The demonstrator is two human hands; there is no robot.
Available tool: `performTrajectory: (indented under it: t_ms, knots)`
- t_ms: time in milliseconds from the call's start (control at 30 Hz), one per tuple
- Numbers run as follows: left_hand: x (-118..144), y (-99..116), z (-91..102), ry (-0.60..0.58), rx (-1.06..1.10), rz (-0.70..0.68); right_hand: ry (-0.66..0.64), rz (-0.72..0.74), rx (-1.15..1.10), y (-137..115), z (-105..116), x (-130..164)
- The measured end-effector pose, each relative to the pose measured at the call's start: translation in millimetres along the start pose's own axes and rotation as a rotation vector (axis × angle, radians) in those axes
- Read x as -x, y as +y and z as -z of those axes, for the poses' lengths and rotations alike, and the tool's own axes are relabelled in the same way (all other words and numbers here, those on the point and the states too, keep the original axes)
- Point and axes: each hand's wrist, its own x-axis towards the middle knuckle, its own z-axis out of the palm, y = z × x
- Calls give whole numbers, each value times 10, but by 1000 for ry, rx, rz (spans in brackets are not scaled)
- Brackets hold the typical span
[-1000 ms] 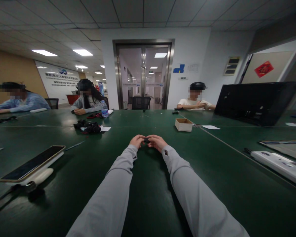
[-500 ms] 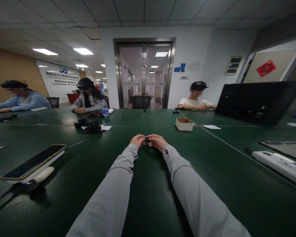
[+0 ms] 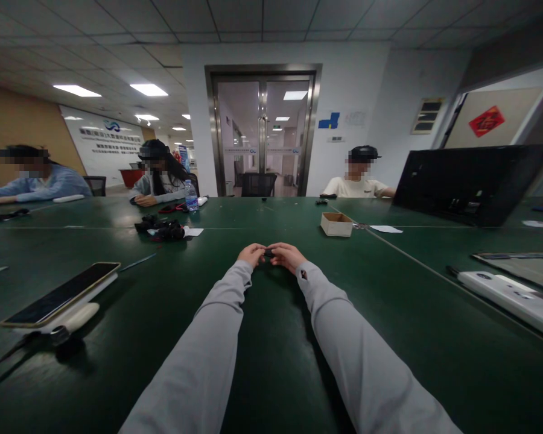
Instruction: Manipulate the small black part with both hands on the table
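Observation:
Both arms reach forward over the green table (image 3: 271, 337), and my hands meet near its middle. Between the fingertips sits a small black object (image 3: 268, 253), too small and too covered by fingers to name its kind. My left hand (image 3: 252, 255) pinches it from the left with bent fingers. From the other side, my right hand (image 3: 288, 256) grips it between thumb and fingers. An open cardboard box (image 3: 336, 225) stands beyond my right hand, apart from it.
At left lie a phone (image 3: 63, 293) on a stand and a bundle of black gear (image 3: 160, 228) near a water bottle (image 3: 190, 196). A white power strip (image 3: 509, 295) and a monitor (image 3: 468, 184) are at right. Several people sit across the table.
My hands stay together on the small black object, with only a slight shift of the fingers. The view has tilted a little. The person at the far right has moved their arms apart.

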Motion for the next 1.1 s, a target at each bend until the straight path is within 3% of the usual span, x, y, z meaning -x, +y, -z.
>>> performTrajectory:
  t_ms: [533, 1100]
  knots:
    - [-32, -51, 3, 17, -4, -54, -1, -3, 6, -1, -1, -6]
    - [-15, -3, 0, 4, 0, 15, 1, -3, 9, -19, -10, 18]
